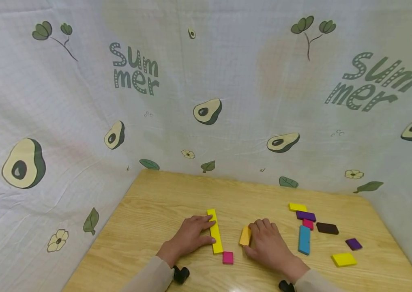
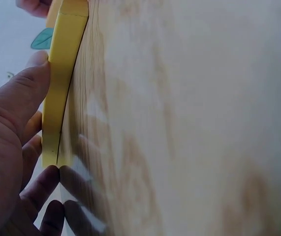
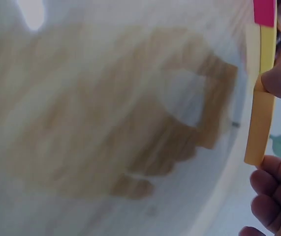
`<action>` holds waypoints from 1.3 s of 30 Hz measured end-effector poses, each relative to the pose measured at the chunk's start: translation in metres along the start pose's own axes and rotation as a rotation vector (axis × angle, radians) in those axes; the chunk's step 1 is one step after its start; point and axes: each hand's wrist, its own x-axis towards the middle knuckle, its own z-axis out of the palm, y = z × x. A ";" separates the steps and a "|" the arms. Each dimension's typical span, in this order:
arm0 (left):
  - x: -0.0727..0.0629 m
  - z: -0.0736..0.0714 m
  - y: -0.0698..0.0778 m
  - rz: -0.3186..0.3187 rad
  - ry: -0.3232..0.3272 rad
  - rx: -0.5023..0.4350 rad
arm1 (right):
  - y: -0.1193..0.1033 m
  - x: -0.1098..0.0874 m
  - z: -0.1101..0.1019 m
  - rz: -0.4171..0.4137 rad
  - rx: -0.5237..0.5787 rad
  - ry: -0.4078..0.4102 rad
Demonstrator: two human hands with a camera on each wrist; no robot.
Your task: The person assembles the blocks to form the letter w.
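Observation:
My left hand (image 1: 195,233) holds a long yellow block (image 1: 215,232) flat on the wooden table. Its thumb touches the near part and its fingers reach over the far part; in the left wrist view the block (image 2: 64,83) partly hides those fingers. A small pink square block (image 1: 228,258) lies at the strip's near end. To the right, my right hand (image 1: 267,243) pinches an orange block (image 1: 245,236). The right wrist view shows the thumb at one end of this orange block (image 3: 260,128) and fingertips at the other.
Right of the hands lie a blue block (image 1: 304,240), a small red block (image 1: 307,224), purple blocks (image 1: 306,215), a dark brown block (image 1: 327,228) and yellow blocks (image 1: 344,259). A white printed cloth (image 1: 177,134) hangs behind and beside the table (image 1: 177,188).

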 end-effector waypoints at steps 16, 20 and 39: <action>0.002 -0.003 0.001 -0.013 -0.003 -0.001 | -0.014 0.000 0.009 -0.085 0.013 -0.060; 0.003 -0.001 0.001 -0.015 -0.001 -0.003 | -0.016 -0.001 0.009 -0.083 0.015 -0.057; 0.001 0.000 0.001 -0.007 0.003 -0.012 | -0.016 -0.003 0.012 -0.094 0.006 -0.028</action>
